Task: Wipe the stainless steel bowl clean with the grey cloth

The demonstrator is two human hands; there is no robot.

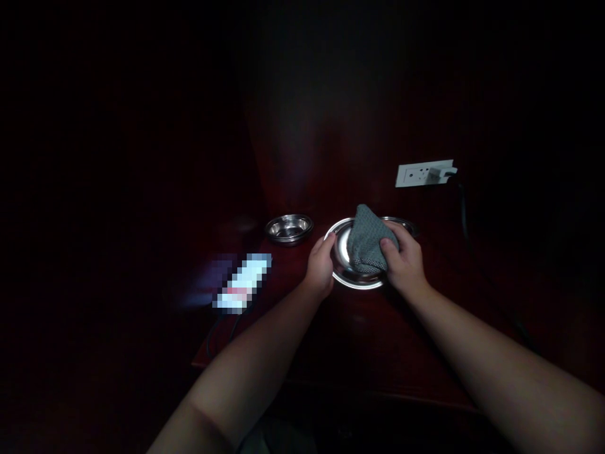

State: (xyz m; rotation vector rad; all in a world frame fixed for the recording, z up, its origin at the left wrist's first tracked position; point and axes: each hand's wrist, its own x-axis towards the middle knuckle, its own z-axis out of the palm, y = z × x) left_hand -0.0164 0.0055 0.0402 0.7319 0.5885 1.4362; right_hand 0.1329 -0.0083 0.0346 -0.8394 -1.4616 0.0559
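My left hand (pixel 322 263) grips the left rim of a shiny metal plate (pixel 343 246), thumb over the edge and the other fingers out of sight beneath. A grey-green cloth (pixel 368 243) is in my right hand (pixel 404 258), its thumb pressed on the fabric. The cloth lies against the plate's inner face and covers much of its right half. The plate is held tilted above the dark red table. Behind my right hand another metal dish (pixel 401 222) shows only its far rim.
Stacked metal bowls (pixel 289 230) stand at the back left. A lit phone (pixel 243 284), its screen blurred, lies at the left with a cable near it. A wall socket (pixel 425 173) holds a white plug, and a dark cord hangs below. The table's front edge (pixel 378 392) runs below my arms.
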